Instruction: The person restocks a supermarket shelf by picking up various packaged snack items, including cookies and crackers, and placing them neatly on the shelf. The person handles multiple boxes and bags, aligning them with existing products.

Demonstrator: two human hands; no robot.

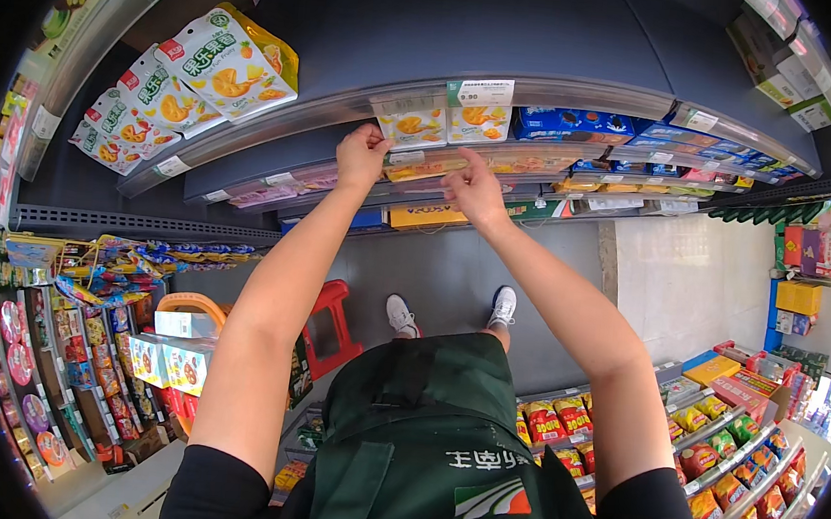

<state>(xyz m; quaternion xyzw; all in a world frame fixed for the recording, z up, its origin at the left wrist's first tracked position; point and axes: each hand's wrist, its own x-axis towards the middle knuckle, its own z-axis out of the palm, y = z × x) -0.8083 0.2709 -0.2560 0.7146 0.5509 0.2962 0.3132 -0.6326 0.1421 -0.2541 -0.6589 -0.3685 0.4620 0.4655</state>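
Observation:
My left hand (362, 159) is at the lower left corner of a white snack pouch (413, 127) with orange fruit pictures, thumb and fingers pinched at its edge. A matching pouch (479, 122) stands to its right on the same shelf, its top hidden behind the shelf lip above. My right hand (476, 191) hovers in front of the shelf edge below the pouches. Its index finger points up and the other fingers are curled, holding nothing.
Larger white fruit snack pouches (233, 69) lean at the upper left shelf. Blue boxes (572, 125) fill the shelf to the right. A red plastic stool (333, 330) stands by my feet, beside an orange-handled basket (192, 304) holding boxes. Chip bag racks (722, 496) are behind me.

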